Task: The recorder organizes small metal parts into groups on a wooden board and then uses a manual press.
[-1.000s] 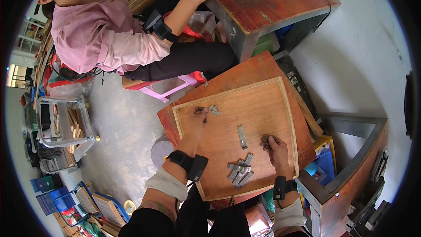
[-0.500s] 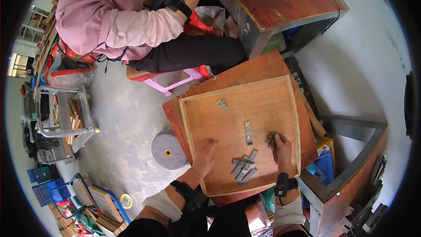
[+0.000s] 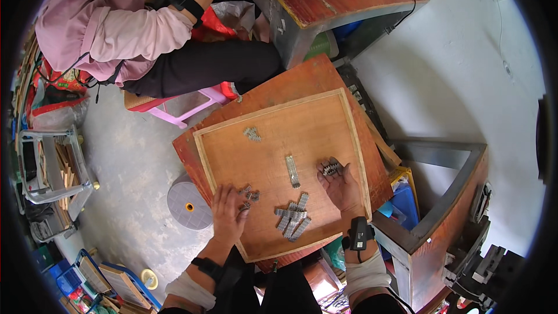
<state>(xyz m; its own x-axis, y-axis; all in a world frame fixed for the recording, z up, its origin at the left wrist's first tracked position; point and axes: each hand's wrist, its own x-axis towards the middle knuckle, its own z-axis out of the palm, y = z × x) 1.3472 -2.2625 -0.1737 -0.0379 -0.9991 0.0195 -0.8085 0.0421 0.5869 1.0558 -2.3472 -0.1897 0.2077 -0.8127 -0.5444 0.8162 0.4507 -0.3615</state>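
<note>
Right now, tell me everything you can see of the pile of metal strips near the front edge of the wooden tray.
The pile of metal strips is a loose heap of short, flat, grey, ridged pieces, criss-crossed and overlapping. It lies on the floor of the shallow wooden tray, close to its near rim, between the left hand and the right hand. Neither hand touches it. One longer single strip lies apart, just beyond it.
</note>
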